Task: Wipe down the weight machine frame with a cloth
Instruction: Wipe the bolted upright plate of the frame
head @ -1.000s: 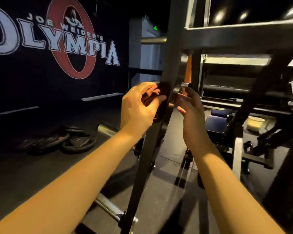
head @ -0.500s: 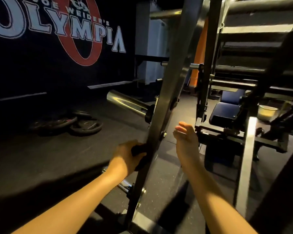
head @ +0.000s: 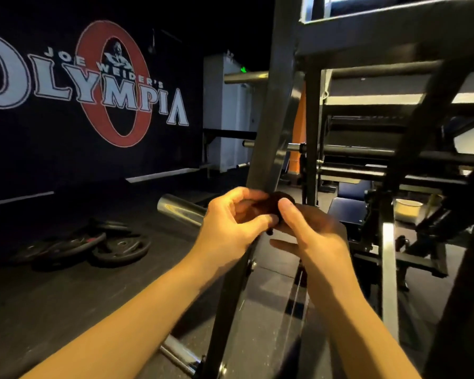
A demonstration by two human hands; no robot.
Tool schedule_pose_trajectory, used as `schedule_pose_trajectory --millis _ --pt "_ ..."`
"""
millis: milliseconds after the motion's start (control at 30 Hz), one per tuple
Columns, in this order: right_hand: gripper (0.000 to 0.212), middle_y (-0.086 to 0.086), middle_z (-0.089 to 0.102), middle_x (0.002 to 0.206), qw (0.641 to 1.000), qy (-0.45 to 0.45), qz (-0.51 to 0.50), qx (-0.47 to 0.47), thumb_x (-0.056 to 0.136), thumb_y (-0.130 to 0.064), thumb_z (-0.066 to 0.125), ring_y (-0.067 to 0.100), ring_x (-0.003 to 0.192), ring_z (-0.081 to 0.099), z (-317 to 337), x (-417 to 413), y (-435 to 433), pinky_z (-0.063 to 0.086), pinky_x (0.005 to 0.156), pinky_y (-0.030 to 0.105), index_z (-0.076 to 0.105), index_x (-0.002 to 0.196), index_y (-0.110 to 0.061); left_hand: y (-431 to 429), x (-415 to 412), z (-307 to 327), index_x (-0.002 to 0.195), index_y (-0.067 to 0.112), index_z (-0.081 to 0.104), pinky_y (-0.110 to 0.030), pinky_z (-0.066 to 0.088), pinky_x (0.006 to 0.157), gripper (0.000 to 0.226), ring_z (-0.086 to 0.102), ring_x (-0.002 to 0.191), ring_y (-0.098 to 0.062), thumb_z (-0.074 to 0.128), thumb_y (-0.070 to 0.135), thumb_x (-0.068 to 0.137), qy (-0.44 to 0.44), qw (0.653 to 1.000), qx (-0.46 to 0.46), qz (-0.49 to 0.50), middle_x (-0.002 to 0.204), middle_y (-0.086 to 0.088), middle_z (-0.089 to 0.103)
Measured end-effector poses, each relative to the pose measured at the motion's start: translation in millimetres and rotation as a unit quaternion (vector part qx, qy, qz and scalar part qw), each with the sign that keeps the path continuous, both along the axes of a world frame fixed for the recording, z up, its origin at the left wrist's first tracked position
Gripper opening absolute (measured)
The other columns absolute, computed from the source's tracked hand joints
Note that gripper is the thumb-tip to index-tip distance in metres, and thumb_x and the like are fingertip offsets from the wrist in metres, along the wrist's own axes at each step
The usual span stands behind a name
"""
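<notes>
A dark slanted upright of the weight machine frame [head: 268, 138] runs from the top middle down to the floor. A small dark cloth [head: 278, 202] is bunched against this upright at mid height. My left hand [head: 236, 222] grips the cloth from the left, fingers curled round it. My right hand [head: 312, 228] meets it from the right, with the thumb and fingers pinching the same cloth. Most of the cloth is hidden between the two hands.
A chrome plate sleeve [head: 181, 207] sticks out left of the upright. Weight plates [head: 121, 248] lie on the dark floor to the left. Behind the upright are more frame bars, a blue padded seat [head: 348, 209] and a pale bowl [head: 408, 210].
My left hand, which had slid the cloth down the upright, has come back up to mid height. My right hand, open and off the frame half a second ago, now pinches the cloth too.
</notes>
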State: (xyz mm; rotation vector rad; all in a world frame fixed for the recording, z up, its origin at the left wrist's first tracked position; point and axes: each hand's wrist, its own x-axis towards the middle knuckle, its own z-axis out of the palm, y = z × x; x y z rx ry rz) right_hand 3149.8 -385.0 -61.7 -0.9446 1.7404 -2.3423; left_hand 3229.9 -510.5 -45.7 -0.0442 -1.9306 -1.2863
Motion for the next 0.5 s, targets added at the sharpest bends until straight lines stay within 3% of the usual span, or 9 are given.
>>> schedule_pose_trajectory --millis 100,200,267,333,400,500 --pt "0.024 0.004 0.077 0.103 0.998 -0.024 -0.014 -0.054 0.087 -0.025 0.076 0.02 0.098 0.075 27.4 -17.5 -6.9 0.062 0.08 0.033 0.074 0.11 -0.018 4.9 -9.4 22.7 0.114 0.025 0.07 -0.014 0.054 0.085 0.031 0.07 0.102 0.002 0.07 0.002 0.093 0.024 0.993 -0.11 -0.019 0.106 0.013 0.074" --pt "0.022 -0.001 0.073 0.099 0.992 0.003 -0.111 -0.054 0.091 -0.007 0.071 0.024 0.103 0.071 44.6 -41.4 -10.7 0.062 0.083 0.032 0.071 0.11 -0.017 -7.1 -20.3 25.1 0.119 0.024 0.073 -0.011 0.05 0.091 0.027 0.064 0.105 0.004 0.068 0.024 0.092 0.083 0.934 -0.305 0.169 0.112 0.012 0.072" --pt "0.03 -0.01 0.066 0.101 0.97 0.076 -0.23 -0.009 0.091 -0.011 0.073 0.016 0.107 0.067 56.1 -52.6 -10.9 0.058 0.096 0.039 0.068 0.119 -0.018 -19.2 -21.3 20.8 0.119 0.017 0.073 -0.017 0.048 0.091 0.031 0.061 0.106 -0.004 0.069 0.03 0.091 0.109 0.904 -0.309 0.274 0.112 0.007 0.072" --pt "0.036 -0.015 0.061 0.105 0.95 0.146 -0.27 -0.054 0.091 -0.012 0.073 -0.003 0.104 0.063 74.9 -58.1 -13.8 0.054 0.098 0.023 0.061 0.125 -0.015 -30.9 -23.6 18.3 0.127 0.017 0.069 -0.025 0.05 0.092 0.043 0.058 0.111 -0.01 0.077 0.033 0.088 0.07 0.903 -0.296 0.304 0.116 0.007 0.068" --pt "0.033 -0.016 0.059 0.101 0.93 0.218 -0.28 -0.095 0.093 -0.015 0.072 -0.014 0.098 0.059 97.0 -57.1 -22.4 0.048 0.088 0.009 0.058 0.123 -0.012 -41.3 -28.0 13.0 0.136 0.02 0.063 -0.031 0.05 0.099 0.059 0.058 0.119 -0.014 0.08 0.042 0.084 -0.001 0.914 -0.291 0.284 0.125 0.006 0.065" --pt "0.026 -0.013 0.062 0.104 0.931 0.253 -0.237 -0.111 0.097 -0.017 0.067 -0.009 0.1 0.06 110.7 -51.0 -43.1 0.047 0.088 0.013 0.057 0.119 -0.027 -48.8 -31.3 10.6 0.139 0.027 0.062 -0.038 0.051 0.105 0.062 0.059 0.123 -0.012 0.08 0.046 0.083 -0.039 0.943 -0.235 0.233 0.13 0.01 0.064"
